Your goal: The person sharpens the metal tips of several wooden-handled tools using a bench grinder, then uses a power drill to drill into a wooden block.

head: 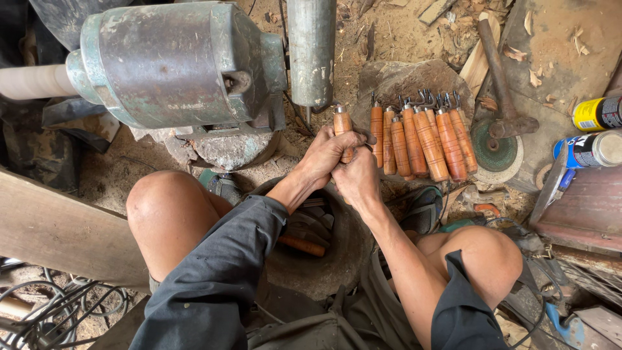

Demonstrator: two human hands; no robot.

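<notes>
- Left hand (327, 155): fingers curled around one turned wooden handle (342, 124); grip closed on its lower part; metal-capped upper end stands clear above the fist.
- Right hand (358, 178): closed, pressed against the left hand from below and to the right; it touches the same handle's lower end; what else it holds, cannot tell.
- Held handle: roughly upright, just below the tip of the grey metal cylinder (311, 52); contact between them cannot be told.
- Row of finished handles (420, 139): seven counted, orange-brown, each with metal ferrule and hook on top; lying side by side on a flat stone (395, 81), just right of the hands.
- Below the hands: one dark round bucket (324, 266) between the knees; one more wooden handle (301, 245) inside it.
- Left of the cylinder: one green-grey motor housing (175, 61).
- Right of the row: one hammer (502, 81), its head resting on one green grinding disc (495, 152).
- Far right: two spray cans (593, 133), one yellow, one blue and white, lying down.
- Ground: sawdust and wood chips throughout.
</notes>
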